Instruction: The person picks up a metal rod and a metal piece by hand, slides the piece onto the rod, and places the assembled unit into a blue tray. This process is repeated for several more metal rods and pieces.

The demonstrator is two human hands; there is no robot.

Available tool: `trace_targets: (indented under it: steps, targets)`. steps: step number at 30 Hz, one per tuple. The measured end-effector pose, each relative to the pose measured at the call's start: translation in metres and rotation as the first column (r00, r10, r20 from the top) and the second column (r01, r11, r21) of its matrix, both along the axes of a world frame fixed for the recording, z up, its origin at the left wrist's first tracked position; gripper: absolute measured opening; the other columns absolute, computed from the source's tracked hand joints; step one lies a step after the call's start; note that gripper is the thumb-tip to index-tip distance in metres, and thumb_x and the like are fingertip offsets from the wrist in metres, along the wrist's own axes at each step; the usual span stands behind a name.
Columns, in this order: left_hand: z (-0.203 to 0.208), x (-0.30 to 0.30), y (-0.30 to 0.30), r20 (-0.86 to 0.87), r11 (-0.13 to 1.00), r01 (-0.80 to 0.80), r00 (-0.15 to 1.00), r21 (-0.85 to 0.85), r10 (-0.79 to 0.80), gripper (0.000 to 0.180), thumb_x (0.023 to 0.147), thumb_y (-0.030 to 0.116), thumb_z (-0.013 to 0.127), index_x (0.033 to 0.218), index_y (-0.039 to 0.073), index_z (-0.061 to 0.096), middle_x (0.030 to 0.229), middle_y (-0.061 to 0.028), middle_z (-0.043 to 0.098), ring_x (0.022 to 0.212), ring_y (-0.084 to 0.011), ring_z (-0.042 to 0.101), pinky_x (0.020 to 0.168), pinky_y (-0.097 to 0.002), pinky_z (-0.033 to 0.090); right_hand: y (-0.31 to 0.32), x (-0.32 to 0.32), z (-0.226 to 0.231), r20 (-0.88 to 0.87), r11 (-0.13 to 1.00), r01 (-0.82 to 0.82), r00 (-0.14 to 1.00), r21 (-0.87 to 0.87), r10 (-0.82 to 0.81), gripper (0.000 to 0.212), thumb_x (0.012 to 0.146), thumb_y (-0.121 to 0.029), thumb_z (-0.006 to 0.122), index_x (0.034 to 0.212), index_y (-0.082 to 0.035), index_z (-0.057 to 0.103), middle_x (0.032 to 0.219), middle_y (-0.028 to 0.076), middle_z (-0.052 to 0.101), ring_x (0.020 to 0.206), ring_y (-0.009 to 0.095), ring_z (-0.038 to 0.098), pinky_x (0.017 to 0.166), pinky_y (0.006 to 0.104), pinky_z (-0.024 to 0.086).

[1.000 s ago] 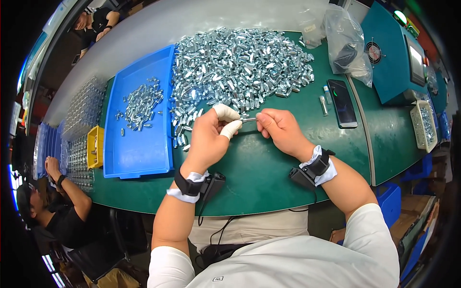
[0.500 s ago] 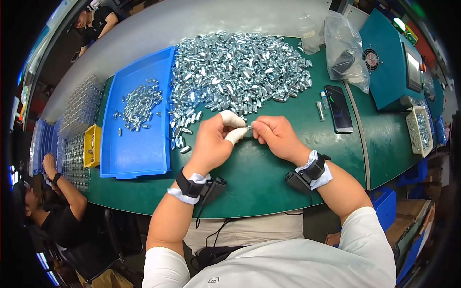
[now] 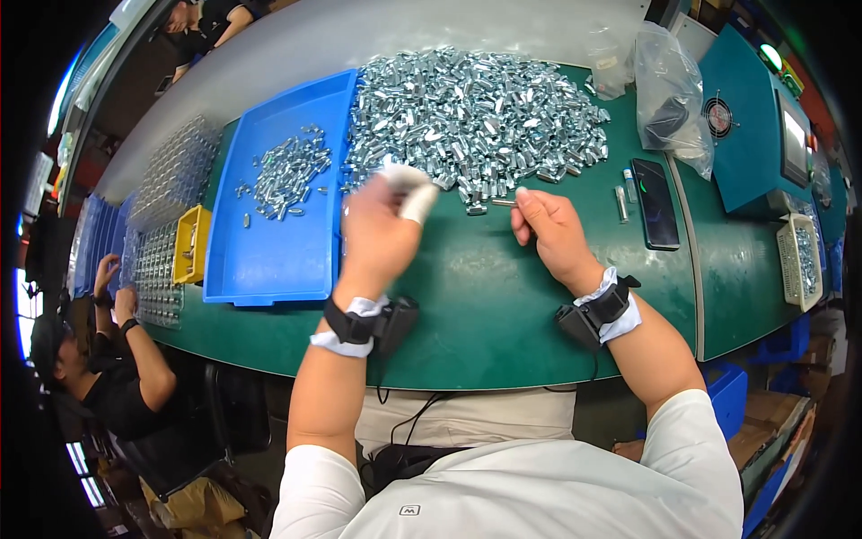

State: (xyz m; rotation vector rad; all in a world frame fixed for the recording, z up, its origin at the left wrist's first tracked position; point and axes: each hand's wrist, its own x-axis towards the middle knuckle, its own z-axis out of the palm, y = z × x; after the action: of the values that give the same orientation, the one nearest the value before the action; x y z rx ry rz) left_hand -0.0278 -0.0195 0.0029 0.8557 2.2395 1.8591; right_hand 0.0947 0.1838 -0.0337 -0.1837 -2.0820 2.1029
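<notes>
My right hand (image 3: 555, 232) pinches a thin metal rod (image 3: 505, 202) between thumb and fingers, its tip pointing left toward the near edge of the pile. My left hand (image 3: 381, 225), with white finger covers on it, is smeared by motion beside the blue tray's right wall; whether it holds a part cannot be seen. A broad heap of shiny hexagonal metal parts (image 3: 485, 117) spreads over the green table (image 3: 485, 305) beyond both hands. Inside the blue tray (image 3: 269, 269) lies a smaller cluster of similar metal parts (image 3: 292, 175).
Far right stand a teal machine (image 3: 750, 108), a clear plastic bag (image 3: 666, 94), a dark phone (image 3: 655, 205) and a white basket (image 3: 797, 260). A yellow bin (image 3: 189, 244) and clear racks of parts (image 3: 171, 175) are left of the tray. Co-workers (image 3: 117, 368) sit at the left.
My hands have parted: the left swung up and left toward the tray, while the right moved slightly up and right, with the rod now visible. The whole view has shifted a little.
</notes>
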Motion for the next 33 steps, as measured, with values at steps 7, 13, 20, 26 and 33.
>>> trace_targets:
  steps: [7,13,20,26,33]
  targets:
    - [0.030,-0.004,-0.067,-0.424,0.831,-0.456,0.853,-0.318,0.305,0.040,0.085,0.012,0.074,0.121,0.001,0.060,0.106,-0.0131,0.066,0.082,-0.0204,0.064,0.072,-0.0319,0.052,-0.004,0.002,-0.001,-0.011,1.000,0.005,1.000,-0.028,-0.005,0.041,0.105,-0.033,0.047,0.076,-0.006,0.058,0.067,-0.003,0.052,0.060,0.004,0.046,0.056,0.0217,0.038]
    - [0.000,0.053,-0.067,-0.503,0.782,-0.234,0.857,-0.578,-0.115,0.058,0.088,0.012,0.068,0.138,-0.004,0.044,0.141,-0.0290,0.042,0.128,-0.0411,0.045,0.105,-0.0448,0.039,-0.002,0.001,-0.003,-0.028,0.998,0.004,1.000,-0.059,-0.006,0.042,0.104,-0.033,0.049,0.074,-0.005,0.058,0.065,-0.004,0.053,0.059,0.004,0.047,0.054,0.0218,0.038]
    - [-0.025,0.061,-0.034,-0.409,0.666,-0.259,0.909,-0.700,-0.076,0.068,0.089,0.019,0.067,0.143,-0.007,0.035,0.150,-0.0423,0.017,0.140,-0.0549,0.022,0.115,-0.0524,0.023,-0.005,0.003,0.000,-0.036,1.000,-0.007,0.999,-0.023,0.006,0.043,0.104,-0.033,0.049,0.073,-0.005,0.059,0.065,-0.004,0.053,0.059,0.004,0.048,0.054,0.0218,0.038]
    - [-0.021,0.038,-0.024,-0.414,0.802,-0.203,0.908,-0.562,-0.060,0.071,0.091,0.027,0.067,0.144,-0.007,0.034,0.149,-0.0422,0.021,0.140,-0.0546,0.020,0.116,-0.0548,0.017,-0.004,0.002,-0.001,-0.003,0.999,-0.031,0.999,0.031,0.032,0.042,0.104,-0.033,0.048,0.074,-0.005,0.058,0.066,-0.004,0.053,0.060,0.004,0.047,0.056,0.0214,0.038]
    - [-0.029,0.021,-0.010,-0.428,0.750,-0.331,0.901,-0.572,0.071,0.067,0.093,0.030,0.063,0.141,-0.008,0.037,0.147,-0.0407,0.028,0.140,-0.0519,0.024,0.116,-0.0509,0.020,-0.005,0.004,0.003,-0.008,0.998,-0.030,1.000,0.060,0.030,0.041,0.104,-0.031,0.048,0.074,-0.005,0.058,0.065,-0.005,0.052,0.060,0.004,0.047,0.056,0.0215,0.038]
